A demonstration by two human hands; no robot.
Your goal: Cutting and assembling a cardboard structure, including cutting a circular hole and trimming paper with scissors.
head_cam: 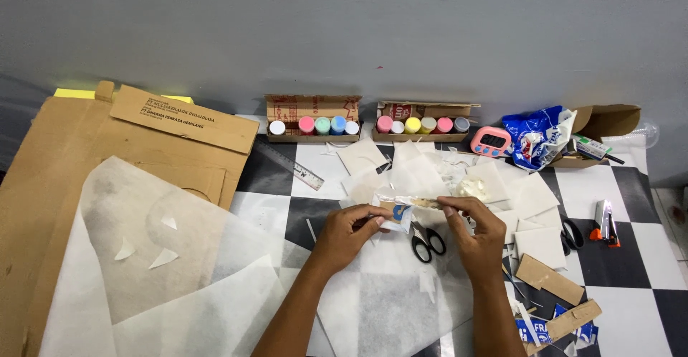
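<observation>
left hand [351, 229] pinches strip's 9 o'clock end | right hand [474, 229] pinches 3 o'clock end | crumpled strip [410, 202] held taut above checkered surface [631, 249], long axis 9–3 | scissors [427, 242] at 6 o'clock, just below strip

Even, soft light; sharp focus

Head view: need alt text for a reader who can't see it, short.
Two bare hands, left hand and right hand, hold a small crumpled strip of paper between them above a black-and-white checkered table. Black-handled scissors lie just below the hands, with white paper sheets and flattened cardboard to the left. Two boxes of paint pots stand by the grey wall.
</observation>
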